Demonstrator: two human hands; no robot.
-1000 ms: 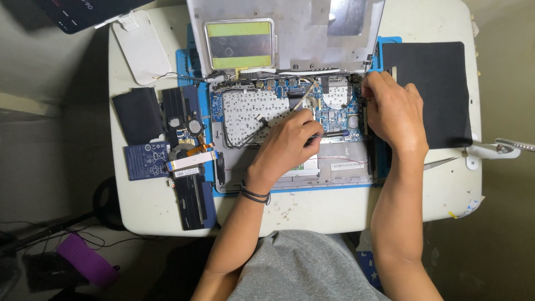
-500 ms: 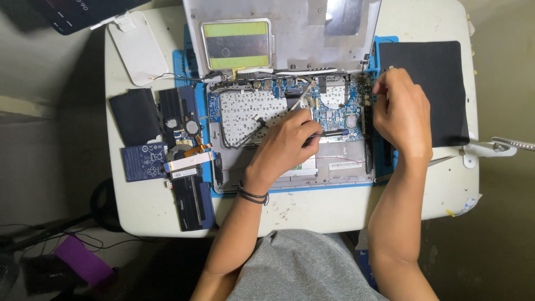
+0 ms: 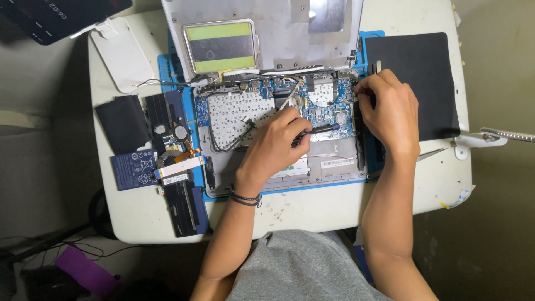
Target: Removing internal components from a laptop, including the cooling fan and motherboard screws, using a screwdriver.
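Left hand was closed around a slim dark screwdriver, shaft lying approx. horizontal, tip pointing right onto the blue circuit board inside the opened grey laptop chassis. Board lay just beyond and right of that grip. Right hand sat farther right at the chassis edge, fingertips pinched w/ contents too small to tell. Detached grey lid panel stood at the far side.

Two hands, one opened laptop, one screwdriver.
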